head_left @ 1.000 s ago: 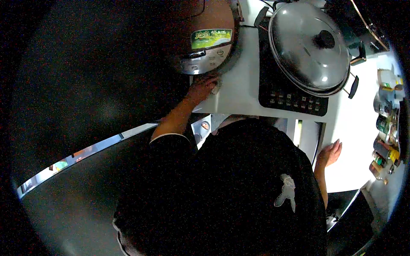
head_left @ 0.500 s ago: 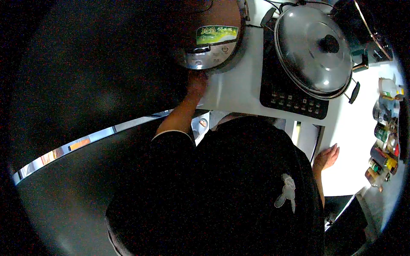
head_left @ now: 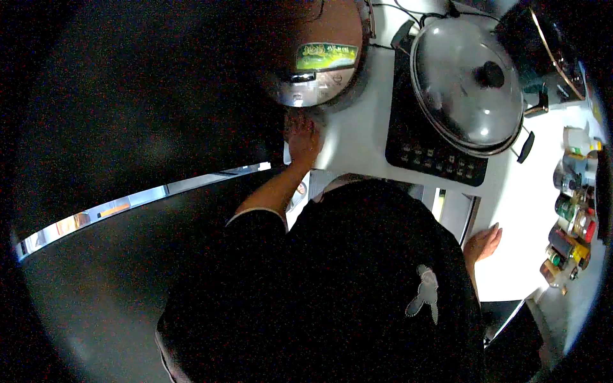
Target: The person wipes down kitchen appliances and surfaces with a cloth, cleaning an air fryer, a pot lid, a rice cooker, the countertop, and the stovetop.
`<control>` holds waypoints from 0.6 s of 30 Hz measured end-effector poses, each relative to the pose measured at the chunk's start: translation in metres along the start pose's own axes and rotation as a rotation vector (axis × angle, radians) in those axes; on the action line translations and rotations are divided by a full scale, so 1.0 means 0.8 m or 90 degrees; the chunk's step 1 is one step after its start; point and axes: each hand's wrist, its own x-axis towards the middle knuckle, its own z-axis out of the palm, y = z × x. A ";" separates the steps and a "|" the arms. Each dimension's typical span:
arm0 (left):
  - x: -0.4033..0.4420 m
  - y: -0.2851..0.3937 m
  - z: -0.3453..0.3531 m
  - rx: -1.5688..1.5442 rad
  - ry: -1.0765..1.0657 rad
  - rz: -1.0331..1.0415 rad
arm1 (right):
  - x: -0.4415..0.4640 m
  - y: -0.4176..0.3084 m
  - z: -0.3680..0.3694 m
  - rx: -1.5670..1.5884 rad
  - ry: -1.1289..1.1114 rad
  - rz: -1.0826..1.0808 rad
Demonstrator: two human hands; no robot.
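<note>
My left hand [head_left: 305, 139] lies at the counter's front edge, just below a round rice cooker [head_left: 329, 83] with a brown lid, a green label and a silver front. Its fingers look stretched towards the cooker, though their tips are in shadow; nothing shows in its grasp. Over on the right, my right hand [head_left: 485, 243] rests on the brightly lit white counter [head_left: 514, 210], fingers extended and holding nothing. Between and beyond the hands, a lidded steel pot [head_left: 469, 89] stands on a black induction cooktop [head_left: 440, 159].
Several jars and bottles [head_left: 568, 210] line the counter's right side. A dark appliance [head_left: 543, 51] stands at the back right, with black cables [head_left: 408, 9] behind the pot. A large dark surface [head_left: 147, 115] fills the left. An open drawer [head_left: 456, 210] appears below the counter.
My left hand has drawn back slightly from under the rice cooker's front, so more of it shows. The right hand stays on the counter. The view has shifted a little.
</note>
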 end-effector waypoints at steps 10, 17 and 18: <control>-0.077 0.008 0.121 0.024 -0.062 -0.068 | 0.000 0.000 -0.002 -0.006 0.016 -0.010; -0.085 -0.013 0.114 0.069 -0.022 0.083 | -0.002 0.001 0.000 0.000 0.031 -0.004; -0.079 -0.026 0.092 0.068 -0.025 0.085 | -0.003 0.004 0.002 -0.002 0.029 -0.002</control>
